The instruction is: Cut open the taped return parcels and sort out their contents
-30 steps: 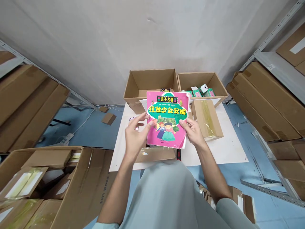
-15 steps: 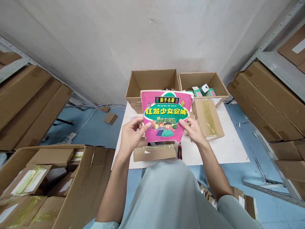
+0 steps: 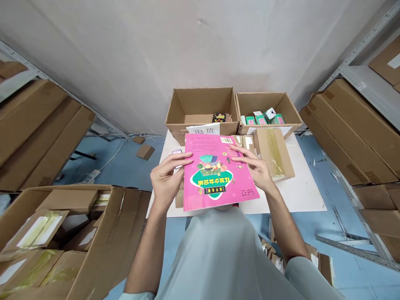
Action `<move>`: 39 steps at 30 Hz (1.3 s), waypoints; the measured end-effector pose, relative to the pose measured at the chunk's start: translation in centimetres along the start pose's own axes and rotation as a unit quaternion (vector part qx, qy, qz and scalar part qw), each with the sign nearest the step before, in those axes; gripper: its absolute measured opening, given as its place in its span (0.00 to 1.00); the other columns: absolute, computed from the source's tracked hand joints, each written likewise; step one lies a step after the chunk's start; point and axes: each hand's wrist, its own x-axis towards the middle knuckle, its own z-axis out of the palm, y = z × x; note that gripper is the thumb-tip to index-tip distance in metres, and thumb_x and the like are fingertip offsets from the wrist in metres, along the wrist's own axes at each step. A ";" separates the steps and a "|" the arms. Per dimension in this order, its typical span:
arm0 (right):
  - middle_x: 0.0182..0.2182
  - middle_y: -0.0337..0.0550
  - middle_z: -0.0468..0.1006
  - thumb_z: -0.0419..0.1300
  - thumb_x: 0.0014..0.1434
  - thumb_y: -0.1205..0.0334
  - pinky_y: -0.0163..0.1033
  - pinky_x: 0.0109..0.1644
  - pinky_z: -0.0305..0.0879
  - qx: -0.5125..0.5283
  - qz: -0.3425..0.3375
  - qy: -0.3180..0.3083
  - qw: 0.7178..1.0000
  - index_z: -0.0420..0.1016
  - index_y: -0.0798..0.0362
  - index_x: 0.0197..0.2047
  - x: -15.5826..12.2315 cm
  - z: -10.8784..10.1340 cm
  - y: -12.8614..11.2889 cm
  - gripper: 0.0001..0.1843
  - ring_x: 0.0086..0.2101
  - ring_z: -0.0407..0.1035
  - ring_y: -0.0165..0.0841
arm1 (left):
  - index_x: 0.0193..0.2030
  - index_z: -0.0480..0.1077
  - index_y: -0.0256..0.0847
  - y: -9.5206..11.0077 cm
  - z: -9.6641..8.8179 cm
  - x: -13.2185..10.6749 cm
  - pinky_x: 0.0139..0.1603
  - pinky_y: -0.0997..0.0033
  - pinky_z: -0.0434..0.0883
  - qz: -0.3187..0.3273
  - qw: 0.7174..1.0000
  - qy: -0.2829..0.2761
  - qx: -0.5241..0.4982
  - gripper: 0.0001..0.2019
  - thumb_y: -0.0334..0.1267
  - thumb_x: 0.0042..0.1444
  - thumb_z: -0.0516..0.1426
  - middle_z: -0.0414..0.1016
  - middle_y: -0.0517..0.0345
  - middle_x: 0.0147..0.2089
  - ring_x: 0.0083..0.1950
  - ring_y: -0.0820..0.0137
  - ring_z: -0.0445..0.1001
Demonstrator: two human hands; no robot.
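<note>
A thin pink book (image 3: 203,196) is held up over the table, its back cover with the barcode facing me and the printed title upside down. My left hand (image 3: 168,175) grips its left edge, fingers on the cover and thumb at the edge. On the opposite side my right hand (image 3: 256,168) holds the book with its fingers lying over the cover; its thumb is hidden. Behind the book, a small cardboard box on the table is mostly covered.
Two open cartons stand at the back: the left one (image 3: 179,129) has a black packet (image 3: 219,118), the right one (image 3: 268,98) several green-and-pink boxes. A taped box (image 3: 273,154) sits on the white table (image 3: 304,187). A large carton of parcels (image 3: 112,233) is at left.
The book has been turned over, from its front cover upright to its back cover, and has come lower and nearer to me. Both hands still hold its sides.
</note>
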 end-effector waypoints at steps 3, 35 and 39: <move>0.68 0.45 0.86 0.72 0.69 0.32 0.65 0.78 0.71 0.034 0.018 0.028 0.999 0.93 0.36 0.53 -0.2 0.2 -0.1 0.21 0.72 0.75 0.50 | 0.44 0.88 0.46 0.3 0.2 -0.1 0.60 0.55 0.87 -0.041 0.999 0.003 -0.013 0.11 0.50 0.66 0.73 0.91 0.51 0.51 0.55 0.59 0.90; 0.25 0.42 0.86 0.80 0.57 0.28 0.35 0.25 0.72 0.106 0.168 0.119 0.973 0.84 0.50 0.38 1.7 1.3 0.1 0.32 0.23 0.81 0.35 | 0.38 0.81 0.41 -0.3 0.8 2.2 0.25 0.75 0.71 -0.226 0.973 -0.023 -0.027 0.21 0.57 0.59 0.75 0.77 0.62 0.22 0.23 0.72 0.74; 0.30 0.48 0.90 0.75 0.62 0.25 0.38 0.29 0.75 0.101 0.173 0.103 0.974 0.84 0.50 0.37 1.1 1.3 1.2 0.33 0.26 0.83 0.37 | 0.39 0.80 0.41 -1.9 0.3 1.0 0.25 0.73 0.72 -0.245 0.968 -0.047 -0.035 0.26 0.64 0.63 0.71 0.83 0.55 0.28 0.26 0.68 0.79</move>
